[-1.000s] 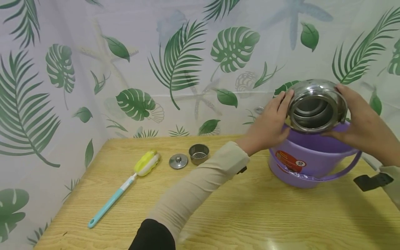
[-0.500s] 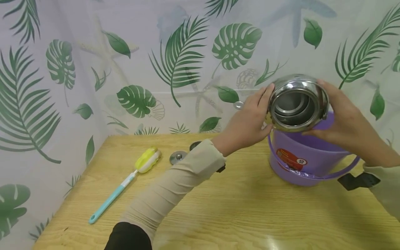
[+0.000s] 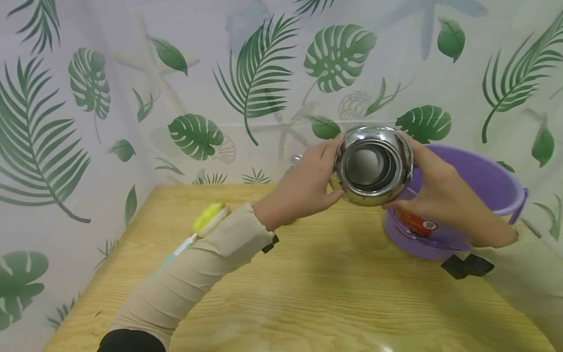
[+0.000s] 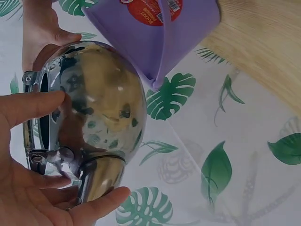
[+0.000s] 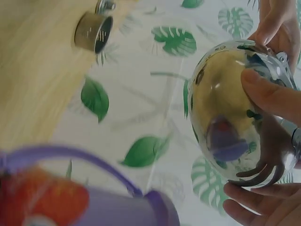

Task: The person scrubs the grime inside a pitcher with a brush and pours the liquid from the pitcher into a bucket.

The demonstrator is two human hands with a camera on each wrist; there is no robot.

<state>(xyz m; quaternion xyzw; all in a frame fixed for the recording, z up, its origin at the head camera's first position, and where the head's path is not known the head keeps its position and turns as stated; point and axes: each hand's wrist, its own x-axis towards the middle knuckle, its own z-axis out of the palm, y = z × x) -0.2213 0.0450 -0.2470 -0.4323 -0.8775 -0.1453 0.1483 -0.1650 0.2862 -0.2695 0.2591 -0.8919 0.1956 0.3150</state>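
My two hands hold a shiny stainless steel teapot (image 3: 373, 198) in the air, left of the purple bucket (image 3: 418, 247). The pot is tilted so its round, lidless mouth faces the head camera. My left hand (image 3: 303, 186) grips the spout side; in the left wrist view its fingers lie around the spout (image 4: 101, 181) and a thumb presses the body. On the opposite side, my right hand (image 3: 444, 193) grips the body, thumb and fingers spread around it. The handle (image 3: 406, 154) is folded close along the rim.
A sponge brush (image 3: 208, 221) lies on the wooden table (image 3: 343, 293), its handle partly behind my left sleeve. The right wrist view shows a perforated strainer basket (image 5: 87, 35) and a small lid (image 5: 107, 5). Behind the table hangs a leaf-print curtain (image 3: 272, 58).
Both hands have carried the teapot left, from over the bucket to beside it. Its mouth has turned more squarely to the head camera. The left arm now covers the lid and most of the strainer basket.
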